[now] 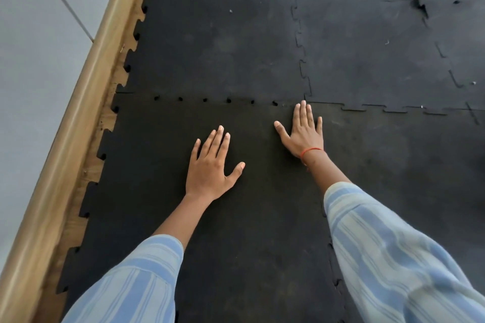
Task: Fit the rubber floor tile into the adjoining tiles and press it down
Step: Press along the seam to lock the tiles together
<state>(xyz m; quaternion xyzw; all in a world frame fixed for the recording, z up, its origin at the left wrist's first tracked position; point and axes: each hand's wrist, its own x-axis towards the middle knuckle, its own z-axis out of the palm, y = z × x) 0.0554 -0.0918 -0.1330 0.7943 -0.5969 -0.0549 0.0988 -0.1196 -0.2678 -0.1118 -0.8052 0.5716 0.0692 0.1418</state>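
A black rubber floor tile [162, 165] with jigsaw edges lies flat in the near left of the floor. Its far edge meets the tile beyond [215, 42] along a seam [215, 99] where small dark gaps show between the teeth. My left hand [212, 165] rests flat on the tile, palm down, fingers spread. My right hand [303, 131] lies flat at the tile's far right corner, fingertips reaching the junction with the right-hand tiles [393, 165]. Neither hand holds anything.
A wooden skirting board [78, 118] runs along the left, with a strip of wood floor showing between it and the tiles' toothed edge. A grey wall [31, 47] stands beyond it. Further black tiles cover the right, one with a torn spot [420, 6].
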